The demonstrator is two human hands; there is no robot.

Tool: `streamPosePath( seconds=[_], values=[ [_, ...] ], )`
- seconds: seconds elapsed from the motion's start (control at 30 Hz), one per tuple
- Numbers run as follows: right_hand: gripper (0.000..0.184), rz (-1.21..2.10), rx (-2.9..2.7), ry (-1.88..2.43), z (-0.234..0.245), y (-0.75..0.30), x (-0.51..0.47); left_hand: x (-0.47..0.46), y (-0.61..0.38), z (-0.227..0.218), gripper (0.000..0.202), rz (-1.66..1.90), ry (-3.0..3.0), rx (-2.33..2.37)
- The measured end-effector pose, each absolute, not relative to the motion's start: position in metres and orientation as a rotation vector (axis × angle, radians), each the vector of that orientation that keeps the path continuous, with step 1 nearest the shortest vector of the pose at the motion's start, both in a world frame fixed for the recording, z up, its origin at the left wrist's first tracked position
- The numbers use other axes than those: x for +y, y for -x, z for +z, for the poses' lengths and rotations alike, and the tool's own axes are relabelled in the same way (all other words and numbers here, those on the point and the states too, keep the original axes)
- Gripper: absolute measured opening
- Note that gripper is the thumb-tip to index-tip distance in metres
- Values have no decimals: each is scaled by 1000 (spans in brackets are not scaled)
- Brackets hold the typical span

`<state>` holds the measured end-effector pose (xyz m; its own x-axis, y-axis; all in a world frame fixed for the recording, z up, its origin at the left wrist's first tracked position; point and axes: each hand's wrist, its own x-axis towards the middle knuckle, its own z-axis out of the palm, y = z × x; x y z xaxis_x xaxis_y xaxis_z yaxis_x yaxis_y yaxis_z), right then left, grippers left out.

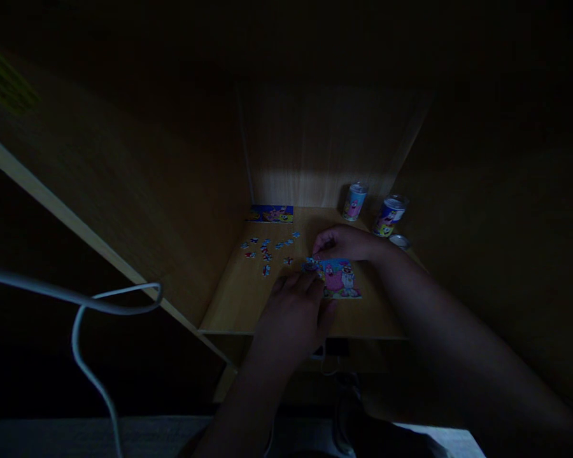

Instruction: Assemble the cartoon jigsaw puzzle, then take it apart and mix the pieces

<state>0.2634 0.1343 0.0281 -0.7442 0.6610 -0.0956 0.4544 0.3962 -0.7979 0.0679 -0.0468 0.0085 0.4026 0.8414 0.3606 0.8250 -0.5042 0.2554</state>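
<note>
Marking the far left, well away from the partly joined puzzle, one yellow label shows dimly on a wood side panel. One white cable loops in front of that panel, also well to the puzzle's left. Roughly a dozen loose pieces lie scattered on the single wood shelf, left of the puzzle and a little beyond it; some are bunched too tightly for an exact count. One printed picture strip lies past them, behind the puzzle to the left, near the back panel.

Two bare hands meet at the puzzle, which lies flat on the shelf. The left hand is palm down, fingers extended and slightly spread, the tips over the puzzle's left side. The right hand reaches across the puzzle's far edge, thumb and forefinger drawn together near its upper left corner; whether a piece is pinched between them cannot be told in the low light.

Two cartoon-printed cans stand upright beyond the puzzle to the right: one light blue can with a pink figure, and, farther right and nearer, one dark blue can with a yellow figure. One round silvery lid lies right of the puzzle, just beside the dark blue can.
</note>
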Motion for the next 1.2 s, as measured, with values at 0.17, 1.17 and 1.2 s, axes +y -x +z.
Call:
streamPosePath(
  seconds=[0.17, 1.17, 1.2],
  values=[
    [31, 1304, -2409, 984, 28, -264, 133, -47, -68, 8, 24, 723, -2597, 1547],
    [19, 323, -2329, 1207, 12, -284, 159, -46, -67, 7, 25, 714, -2618, 1528],
    [18, 351, -2337, 1183, 12, -283, 158, -47, -67, 7, 26, 710, -2619, 1525]
  ],
)
